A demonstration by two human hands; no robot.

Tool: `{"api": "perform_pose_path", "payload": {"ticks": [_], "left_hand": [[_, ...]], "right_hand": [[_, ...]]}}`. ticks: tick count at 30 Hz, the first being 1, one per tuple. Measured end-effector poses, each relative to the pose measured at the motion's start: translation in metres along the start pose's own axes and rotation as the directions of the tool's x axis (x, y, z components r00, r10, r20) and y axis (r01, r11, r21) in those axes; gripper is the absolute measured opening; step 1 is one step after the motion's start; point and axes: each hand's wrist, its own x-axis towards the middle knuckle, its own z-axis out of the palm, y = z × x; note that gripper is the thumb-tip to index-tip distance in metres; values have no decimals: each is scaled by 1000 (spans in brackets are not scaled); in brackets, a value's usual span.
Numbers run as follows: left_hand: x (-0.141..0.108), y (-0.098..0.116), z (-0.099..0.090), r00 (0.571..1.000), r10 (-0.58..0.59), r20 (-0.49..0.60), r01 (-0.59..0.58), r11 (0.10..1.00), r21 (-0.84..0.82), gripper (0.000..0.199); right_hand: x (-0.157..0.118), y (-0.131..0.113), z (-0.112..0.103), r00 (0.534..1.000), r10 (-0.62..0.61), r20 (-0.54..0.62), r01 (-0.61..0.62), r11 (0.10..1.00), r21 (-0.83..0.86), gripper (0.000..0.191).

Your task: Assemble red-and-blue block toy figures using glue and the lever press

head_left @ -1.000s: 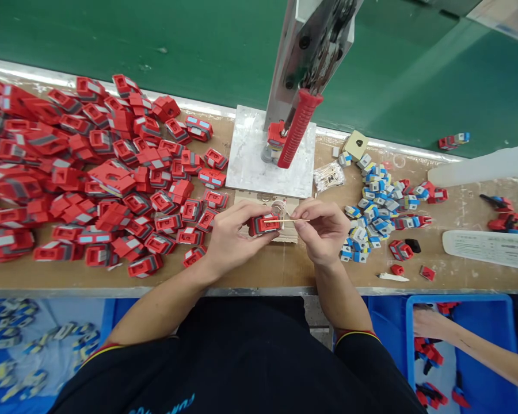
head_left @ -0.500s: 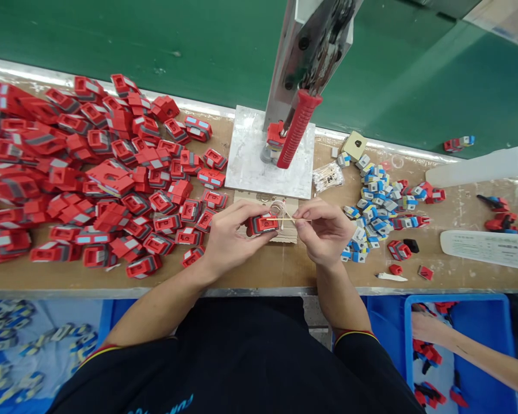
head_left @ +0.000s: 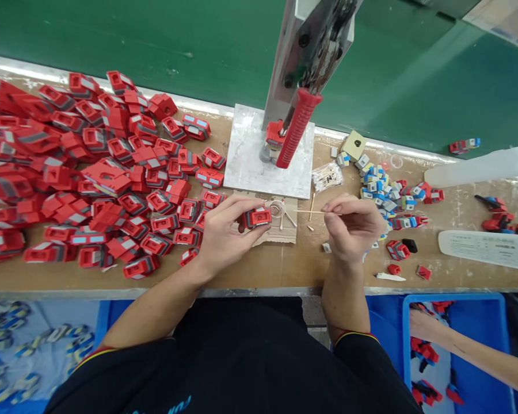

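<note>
My left hand [head_left: 227, 233] grips a red toy vehicle body [head_left: 258, 217] between thumb and fingers, its hollow side facing up. To the right, my right hand [head_left: 351, 224] pinches a thin wooden stick [head_left: 308, 211], which points left and stands apart from the toy body. Between the hands, a small round container [head_left: 277, 209] sits on a piece of cardboard [head_left: 287, 233], with cotton swabs leaning at it. A loose swab tip [head_left: 311, 228] lies on the bench near the stick.
Red toy bodies [head_left: 112, 172] pile up at left. A press with a red handle [head_left: 299, 129] stands on a metal plate [head_left: 246, 155]. Right of it lie a swab bag [head_left: 327, 176] and blue-white parts [head_left: 375, 187]. Another person's hand [head_left: 423, 325] reaches into a blue bin [head_left: 479, 322].
My right hand has moved right with the stick, away from the toy body. My left hand has shifted slightly left, still gripping the body.
</note>
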Motion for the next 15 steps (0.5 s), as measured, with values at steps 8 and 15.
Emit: {"api": "perform_pose_path", "payload": {"ticks": [8,15], "left_hand": [[3,-7,-4,997,-80,19,81,997,-14,32],[4,-6,-7,997,-78,25,77,997,13,34]], "right_hand": [[-5,20,7,903,174,393,-49,950,-307,14],[-6,25,10,885,229,405,-76,930,-359,11]]}}
